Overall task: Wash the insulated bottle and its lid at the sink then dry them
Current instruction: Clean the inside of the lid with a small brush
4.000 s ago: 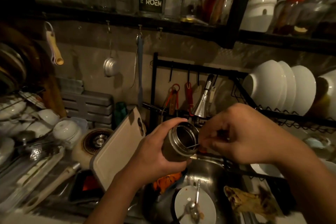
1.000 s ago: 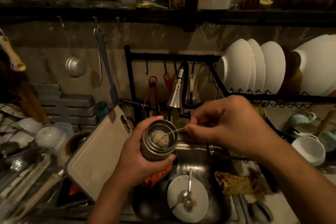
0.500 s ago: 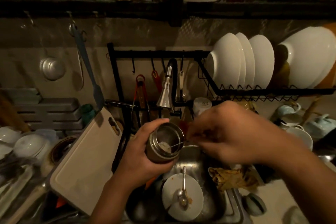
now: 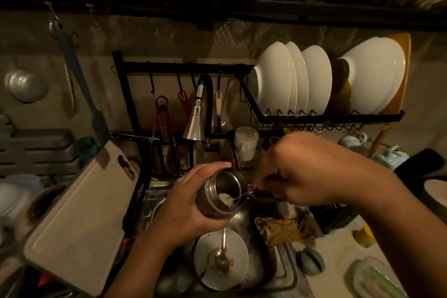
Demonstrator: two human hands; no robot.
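Head view: left hand [image 4: 186,210] wraps the bottle [image 4: 217,197], tilted over the sink [image 4: 283,271]. Right hand [image 4: 302,172] pinches a thin wire brush [image 4: 232,199], its pale tip inside the bottle's mouth.

A dull silver steel insulated bottle [image 4: 219,197] is seen, with a whitish clump [image 4: 226,198] inside. White glazed bowls [image 4: 290,80] are racked on black zigzag wire [image 4: 314,113]. A pale cream cutting board [image 4: 79,215] and a white round plate [image 4: 221,259], smeared perhaps brown, are shown.
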